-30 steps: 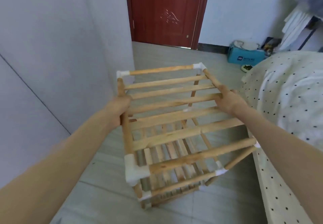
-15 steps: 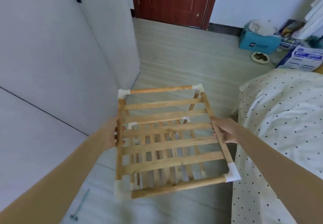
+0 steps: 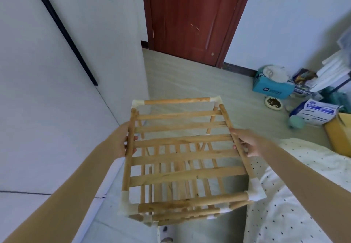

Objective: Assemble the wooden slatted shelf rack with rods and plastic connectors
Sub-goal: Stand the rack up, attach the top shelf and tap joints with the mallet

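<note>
The wooden slatted shelf rack [image 3: 182, 159] hangs in front of me, seen from above through its top tier of slats. White plastic connectors [image 3: 256, 189] join the rods at its corners, and lower tiers show through the gaps. My left hand [image 3: 123, 140] grips the left side rod near its middle. My right hand [image 3: 247, 144] grips the right side rod, fingers curled around it. The rack's feet are hidden below the tiers.
A white wardrobe wall [image 3: 66, 91] runs close on the left. A polka-dot bed [image 3: 303, 195] lies on the right. A red door [image 3: 190, 15] stands ahead. A blue box [image 3: 271, 87], a small dish [image 3: 273, 102], and packages [image 3: 315, 111] clutter the far right floor.
The rack has shifted slightly in my hands and the view has tilted up toward the door. Both hands keep their grip on the side rods.
</note>
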### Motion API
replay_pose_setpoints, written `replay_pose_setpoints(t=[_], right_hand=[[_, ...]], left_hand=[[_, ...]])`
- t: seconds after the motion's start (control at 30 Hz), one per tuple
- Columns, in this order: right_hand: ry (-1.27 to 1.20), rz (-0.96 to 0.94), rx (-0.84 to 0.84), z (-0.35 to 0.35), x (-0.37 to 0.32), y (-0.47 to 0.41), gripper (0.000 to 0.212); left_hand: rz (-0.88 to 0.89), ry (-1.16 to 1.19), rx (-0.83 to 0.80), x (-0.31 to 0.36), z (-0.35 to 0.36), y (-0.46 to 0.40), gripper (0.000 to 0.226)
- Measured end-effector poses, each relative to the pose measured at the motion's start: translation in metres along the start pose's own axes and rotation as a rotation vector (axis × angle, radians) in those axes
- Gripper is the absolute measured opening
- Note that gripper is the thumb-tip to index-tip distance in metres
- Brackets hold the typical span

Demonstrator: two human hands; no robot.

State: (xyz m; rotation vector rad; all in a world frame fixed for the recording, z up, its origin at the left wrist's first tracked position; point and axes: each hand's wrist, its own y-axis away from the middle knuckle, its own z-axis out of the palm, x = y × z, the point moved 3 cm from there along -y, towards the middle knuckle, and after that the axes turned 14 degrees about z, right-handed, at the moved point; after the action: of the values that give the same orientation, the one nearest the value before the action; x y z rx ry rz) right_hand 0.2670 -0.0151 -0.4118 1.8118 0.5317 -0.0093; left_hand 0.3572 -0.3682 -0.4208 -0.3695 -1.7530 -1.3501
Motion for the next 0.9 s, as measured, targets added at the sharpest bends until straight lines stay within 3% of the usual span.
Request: replay_pose_setpoints(t=[0.3, 0.67, 0.9], right_hand=[[-0.087, -0.073, 0.031, -0.070, -0.197, 0.004, 0.025], [-0.047, -0.160, -0.010, -0.153, -0.490, -0.076, 0.020], [0.038, -0.200, -0.045, -0.153, -0.684, -0.117, 0.018]], left_hand=[[0.060, 0.021, -0.056, 0.173, 0.085, -0.097, 0.032], [0.137, 0.113, -0.108, 0.361, 0.205, -0.264, 0.023], [0.132, 0.210, -0.012, 0.453, 0.232, -0.377, 0.035]])
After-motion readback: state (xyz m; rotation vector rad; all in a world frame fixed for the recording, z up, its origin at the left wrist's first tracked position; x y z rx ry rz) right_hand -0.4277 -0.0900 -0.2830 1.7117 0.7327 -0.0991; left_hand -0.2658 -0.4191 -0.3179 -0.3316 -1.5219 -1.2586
